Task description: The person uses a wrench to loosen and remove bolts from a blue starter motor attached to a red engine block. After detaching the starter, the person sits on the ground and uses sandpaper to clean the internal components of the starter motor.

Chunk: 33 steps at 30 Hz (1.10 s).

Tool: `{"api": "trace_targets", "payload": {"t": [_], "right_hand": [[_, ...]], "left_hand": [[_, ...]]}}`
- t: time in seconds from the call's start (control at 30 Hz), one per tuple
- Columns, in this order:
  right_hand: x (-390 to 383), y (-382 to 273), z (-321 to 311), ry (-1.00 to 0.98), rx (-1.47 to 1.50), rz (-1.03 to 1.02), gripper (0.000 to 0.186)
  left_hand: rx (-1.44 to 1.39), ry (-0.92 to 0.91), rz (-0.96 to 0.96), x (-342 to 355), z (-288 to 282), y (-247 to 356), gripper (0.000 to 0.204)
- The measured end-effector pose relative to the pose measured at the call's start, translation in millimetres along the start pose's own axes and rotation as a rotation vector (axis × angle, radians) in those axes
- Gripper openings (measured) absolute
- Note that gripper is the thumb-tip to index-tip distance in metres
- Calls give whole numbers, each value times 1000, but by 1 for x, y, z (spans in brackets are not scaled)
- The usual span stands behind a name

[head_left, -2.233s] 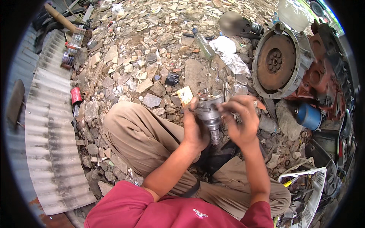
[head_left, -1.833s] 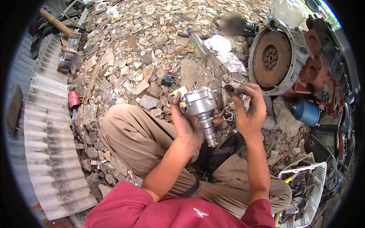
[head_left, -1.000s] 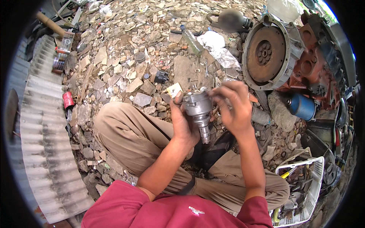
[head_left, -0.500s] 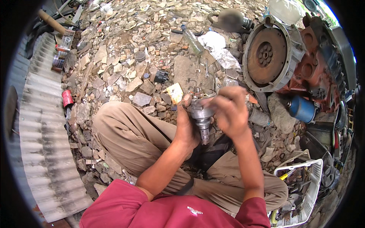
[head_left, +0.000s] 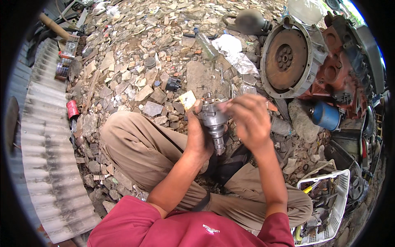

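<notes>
Over my crossed legs, a grey metal ignition distributor [head_left: 214,119] is held tilted, its shaft end pointing down. My left hand [head_left: 198,133] is wrapped round its left side, with the thumb up near the top. At its upper right edge, my right hand [head_left: 251,119] has fingers bent and drawn together. What those fingertips pinch, if anything, is too small and blurred to make out. Beyond the distributor lies a small yellow-and-white packet [head_left: 187,99]. A black distributor cap [head_left: 173,84] rests on the stones further off.
Wrenches [head_left: 212,71], a glass bottle [head_left: 207,46] and a white cloth [head_left: 233,51] lie on the rubble ahead. An engine block with a rusty flywheel [head_left: 286,61] stands at right, near a blue canister [head_left: 325,116]. A white tool basket [head_left: 342,193] sits lower right; corrugated sheet [head_left: 53,164] lines the left.
The distributor and both hands have shifted only slightly. My right hand's fingers have moved a little at the distributor's upper edge; my left hand keeps its grip.
</notes>
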State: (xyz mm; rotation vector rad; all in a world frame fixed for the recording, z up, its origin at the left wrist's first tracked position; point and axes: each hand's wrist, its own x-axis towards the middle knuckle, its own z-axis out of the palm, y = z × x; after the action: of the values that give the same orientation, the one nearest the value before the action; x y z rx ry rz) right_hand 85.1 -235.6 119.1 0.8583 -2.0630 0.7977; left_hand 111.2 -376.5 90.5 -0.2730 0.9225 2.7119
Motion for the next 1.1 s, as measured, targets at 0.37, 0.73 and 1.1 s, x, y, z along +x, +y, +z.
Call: {"api": "trace_targets", "payload": {"t": [0.37,0.73,1.1], "right_hand": [[2,-9,2,-35,3,22,19],[16,-2,-24,39,56,498,30],[24,-28,-22,-85,208,530,24]], "left_hand": [[-60,93,-77,-2,12,4,58],[-349,44,-236,1,5,16,81],[-336,2,-193,0,0,18,79]]}}
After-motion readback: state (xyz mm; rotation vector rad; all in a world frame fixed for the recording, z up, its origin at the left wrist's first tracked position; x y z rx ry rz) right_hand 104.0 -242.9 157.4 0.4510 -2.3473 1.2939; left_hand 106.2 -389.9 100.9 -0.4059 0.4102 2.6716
